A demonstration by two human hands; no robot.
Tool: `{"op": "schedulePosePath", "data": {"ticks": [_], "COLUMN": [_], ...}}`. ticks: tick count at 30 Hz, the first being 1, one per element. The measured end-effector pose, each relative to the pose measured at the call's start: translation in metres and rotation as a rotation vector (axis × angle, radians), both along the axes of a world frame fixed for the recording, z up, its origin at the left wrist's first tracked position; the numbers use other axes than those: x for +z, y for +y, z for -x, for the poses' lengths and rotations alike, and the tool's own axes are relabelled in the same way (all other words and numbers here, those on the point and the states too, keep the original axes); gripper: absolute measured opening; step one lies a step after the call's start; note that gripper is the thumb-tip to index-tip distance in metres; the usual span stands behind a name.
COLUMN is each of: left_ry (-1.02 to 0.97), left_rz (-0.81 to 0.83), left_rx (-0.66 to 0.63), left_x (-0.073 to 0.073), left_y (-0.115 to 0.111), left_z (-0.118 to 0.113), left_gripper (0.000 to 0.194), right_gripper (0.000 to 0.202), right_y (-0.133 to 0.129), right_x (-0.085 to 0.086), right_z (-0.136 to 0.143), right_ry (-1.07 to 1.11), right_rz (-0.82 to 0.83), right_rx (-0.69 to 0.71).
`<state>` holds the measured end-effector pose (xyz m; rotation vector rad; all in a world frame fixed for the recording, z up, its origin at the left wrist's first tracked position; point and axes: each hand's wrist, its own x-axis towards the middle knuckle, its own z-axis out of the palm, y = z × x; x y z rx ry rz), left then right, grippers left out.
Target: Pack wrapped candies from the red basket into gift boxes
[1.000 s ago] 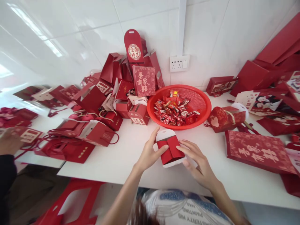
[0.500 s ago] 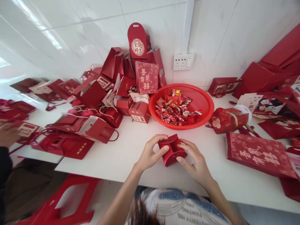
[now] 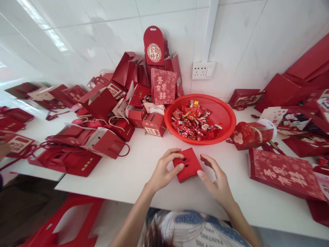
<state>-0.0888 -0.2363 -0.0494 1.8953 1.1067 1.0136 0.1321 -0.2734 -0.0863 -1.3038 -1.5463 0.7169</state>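
Note:
A small red paper box (image 3: 189, 165) sits on the white table in front of me. Its top flaps lie flat, with two dark holes showing near the left side. My left hand (image 3: 164, 168) holds the box's left side, fingertips at the far corner and thumb on the top. By the right side is my right hand (image 3: 214, 176), fingers apart; its thumb tip meets the near right corner or lies just beside it. Beyond the box stands a red plastic basket (image 3: 226, 128) holding wrapped candies (image 3: 192, 120).
Red gift bags (image 3: 108, 140) and boxes crowd the left, with a stack against the tiled wall. At right lie a flat red box (image 3: 285, 173), a red cylinder (image 3: 250, 135) and more bags. Another person's hand (image 3: 3, 149) is at the far left. A red stool (image 3: 77, 202) stands below.
The box's raised curved flaps have folded down flat over its opening. My right hand has eased off the box and spread slightly. The view has shifted a little.

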Motion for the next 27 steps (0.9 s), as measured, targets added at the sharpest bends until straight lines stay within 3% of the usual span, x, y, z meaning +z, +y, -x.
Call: {"op": "schedulePosePath", "data": {"ticks": [3, 8, 13, 16, 20, 24, 27], "left_ry": [0.078, 0.286, 0.394, 0.368, 0.305, 0.406, 0.472], "left_rz": [-0.043, -0.129, -0.121, -0.049, 0.036, 0.029, -0.012], "left_rx": [0.049, 0.302, 0.38, 0.319, 0.186, 0.251, 0.293], "left_x": [0.003, 0.007, 0.007, 0.009, 0.02, 0.032, 0.032], "left_y": [-0.001, -0.018, -0.03, -0.024, -0.009, -0.002, -0.001], "left_z": [0.001, -0.017, -0.031, -0.018, 0.02, 0.043, 0.039], "left_gripper": [0.02, 0.024, 0.037, 0.037, 0.043, 0.062, 0.061], "right_gripper": [0.045, 0.034, 0.031, 0.03, 0.025, 0.022, 0.021], "right_y": [0.0, 0.001, 0.005, 0.007, 0.007, 0.007, 0.009], "right_x": [-0.001, -0.002, -0.003, -0.003, -0.008, -0.014, -0.017], "right_z": [0.002, 0.01, 0.013, 0.015, 0.018, 0.021, 0.02], "right_ry": [0.016, 0.094, 0.138, 0.11, 0.068, 0.067, 0.063], "right_rz": [0.011, 0.019, 0.021, -0.027, -0.097, -0.107, -0.099], "right_rx": [0.047, 0.086, 0.096, 0.113, 0.166, 0.196, 0.198]}}
